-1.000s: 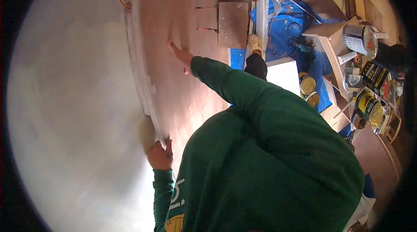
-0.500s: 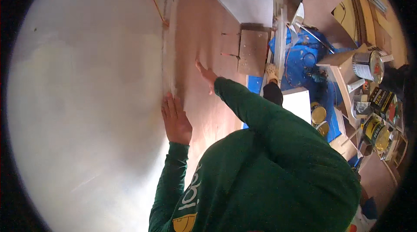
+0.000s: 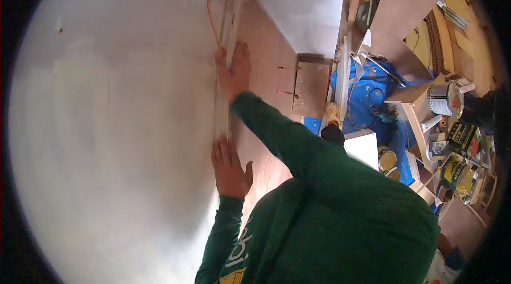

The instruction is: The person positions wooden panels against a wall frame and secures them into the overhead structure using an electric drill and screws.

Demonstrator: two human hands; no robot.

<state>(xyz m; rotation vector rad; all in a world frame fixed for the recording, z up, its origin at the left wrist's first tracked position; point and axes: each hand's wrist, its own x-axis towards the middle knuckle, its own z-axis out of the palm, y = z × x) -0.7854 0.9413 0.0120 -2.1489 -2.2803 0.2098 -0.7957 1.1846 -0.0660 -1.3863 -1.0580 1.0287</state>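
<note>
A narrow pale wooden strip point(image 3: 231, 13) runs along the junction between a broad whitish panel point(image 3: 122, 124) and a brown plywood panel point(image 3: 266, 44). My left hand point(image 3: 231, 169) lies flat against the strip's lower end, fingers stretched out and thumb apart. Farther up, my right hand point(image 3: 234, 71) is spread over the strip, its fingers on both sides of it. Neither hand grasps anything. An orange wire point(image 3: 211, 15) with a black end emerges beside the strip, near my right fingertips.
Two short wires point(image 3: 287, 93) poke from the plywood. To the right, blue sheeting point(image 3: 367, 87) covers the floor, with a shoe point(image 3: 332, 112) next to it. Beyond are a wooden box point(image 3: 418, 98), a paint can point(image 3: 446, 99), yellow-lidded tins point(image 3: 387, 157) and leaning boards point(image 3: 410, 7).
My right hand has moved from over the plywood up and left onto the strip. My left hand stays flat at the strip's lower end. The whole view has shifted slightly.
</note>
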